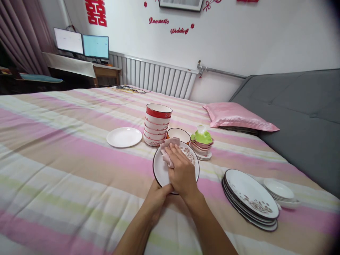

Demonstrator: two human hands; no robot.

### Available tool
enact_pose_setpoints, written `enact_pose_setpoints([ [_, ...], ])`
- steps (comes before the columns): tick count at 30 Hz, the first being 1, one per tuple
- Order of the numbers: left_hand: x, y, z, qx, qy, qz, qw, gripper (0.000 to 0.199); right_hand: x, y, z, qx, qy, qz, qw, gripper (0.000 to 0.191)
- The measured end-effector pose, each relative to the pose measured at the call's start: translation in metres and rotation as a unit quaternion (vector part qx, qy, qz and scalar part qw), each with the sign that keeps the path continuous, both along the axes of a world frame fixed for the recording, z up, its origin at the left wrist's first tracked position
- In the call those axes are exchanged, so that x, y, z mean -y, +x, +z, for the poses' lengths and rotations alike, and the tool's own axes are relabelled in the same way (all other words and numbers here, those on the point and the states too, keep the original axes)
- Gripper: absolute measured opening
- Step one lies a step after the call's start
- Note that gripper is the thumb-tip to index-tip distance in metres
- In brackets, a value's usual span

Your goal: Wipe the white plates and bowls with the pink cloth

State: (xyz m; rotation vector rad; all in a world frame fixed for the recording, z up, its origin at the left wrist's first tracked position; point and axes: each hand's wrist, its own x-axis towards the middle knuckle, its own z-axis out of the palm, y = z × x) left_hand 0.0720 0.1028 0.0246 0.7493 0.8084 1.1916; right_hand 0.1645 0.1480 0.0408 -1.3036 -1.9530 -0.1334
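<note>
A white plate with a dark rim and brown flowers [160, 170] is held up at the centre, tilted toward the camera. My left hand [156, 197] grips its lower edge, thumb on the face and fingers hidden beneath. My right hand [182, 170] presses a folded pink cloth [166, 156] onto the plate's upper left part. Behind the plate stand a stack of red and white bowls [156, 124] and an orange-rimmed bowl [179, 134]. A white oval plate [124, 137] lies to their left.
Stacked flowered plates [251, 194] lie at the right, beside small white dishes [278, 189]. Green and pink dishes [203, 138] stand behind the held plate. A pink pillow [236, 115] rests by the grey headboard [289, 95]. Everything sits on a striped bedspread [79, 159].
</note>
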Motion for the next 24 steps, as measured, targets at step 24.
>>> enact_pose_setpoints([
  [24,-0.01,-0.007,-0.018,0.008,0.047,0.051,0.998,0.033,0.029,0.016,0.042,-0.009,-0.214,0.257,0.942,0.025],
])
